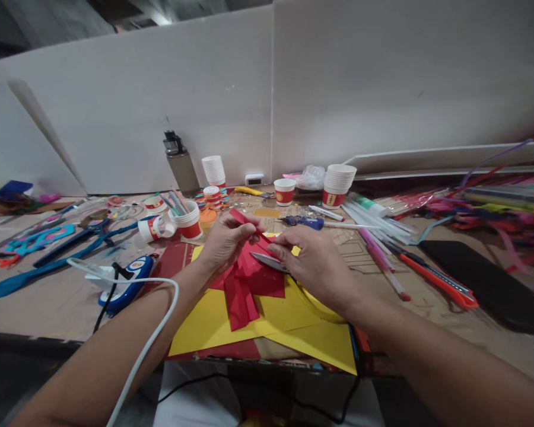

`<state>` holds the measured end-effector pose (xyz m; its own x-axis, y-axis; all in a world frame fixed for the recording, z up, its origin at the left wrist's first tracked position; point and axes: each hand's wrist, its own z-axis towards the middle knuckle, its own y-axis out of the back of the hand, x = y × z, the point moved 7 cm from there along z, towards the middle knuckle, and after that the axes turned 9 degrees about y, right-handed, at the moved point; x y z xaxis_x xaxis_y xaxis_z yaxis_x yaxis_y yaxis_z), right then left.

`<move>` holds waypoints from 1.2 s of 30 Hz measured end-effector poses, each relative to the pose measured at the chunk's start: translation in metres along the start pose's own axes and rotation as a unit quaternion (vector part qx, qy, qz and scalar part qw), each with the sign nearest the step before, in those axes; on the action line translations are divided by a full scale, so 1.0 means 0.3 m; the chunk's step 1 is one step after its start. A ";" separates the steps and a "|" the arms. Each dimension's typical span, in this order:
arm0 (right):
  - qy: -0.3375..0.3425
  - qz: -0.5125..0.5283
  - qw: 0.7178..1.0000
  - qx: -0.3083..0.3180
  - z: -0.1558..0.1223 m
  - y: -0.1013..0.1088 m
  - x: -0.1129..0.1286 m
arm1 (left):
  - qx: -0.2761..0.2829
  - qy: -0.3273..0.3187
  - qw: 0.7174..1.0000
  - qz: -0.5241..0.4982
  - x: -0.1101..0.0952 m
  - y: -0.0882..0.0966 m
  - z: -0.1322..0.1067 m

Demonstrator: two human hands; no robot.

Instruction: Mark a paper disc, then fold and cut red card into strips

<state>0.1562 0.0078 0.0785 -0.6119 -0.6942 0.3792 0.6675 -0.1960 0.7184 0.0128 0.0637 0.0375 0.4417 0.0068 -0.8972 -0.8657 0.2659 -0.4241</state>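
Observation:
My left hand (232, 238) pinches a narrow red paper strip (263, 237) near its upper end. The thumb and finger of my right hand (314, 258) grip the strip's other end, so it stretches slanting between both hands. Yellow-handled scissors (270, 262) also rest in my right hand, their blades pointing left below the strip. Beneath the hands lie loose red paper strips (239, 302) and a wider red sheet (269, 283), on top of yellow paper sheets (204, 332). The fingers partly cover the scissors' pivot and handles.
A paper cup of pens (189, 224) stands left, beside a blue-and-white device (131, 284) with a white cable over my left forearm. A hot glue gun tip or blue-handled tool (307, 222), stacked cups (337, 187), an orange cutter (440, 281) and a black slab (489, 284) lie right.

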 end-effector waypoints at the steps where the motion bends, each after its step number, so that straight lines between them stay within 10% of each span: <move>1: 0.000 -0.002 1.000 0.001 0.000 0.000 0.000 | -0.005 0.002 1.000 -0.001 0.001 0.001 -0.001; 36: -0.032 0.031 0.999 0.029 -0.003 -0.016 -0.009 | 0.020 0.030 0.999 -0.022 -0.023 0.020 0.024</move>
<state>0.1550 0.0099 0.0734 -0.5968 -0.6583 0.4588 0.6807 -0.1127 0.7238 0.0062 0.0721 0.0420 0.4636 -0.0635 -0.8838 -0.8349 0.3028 -0.4597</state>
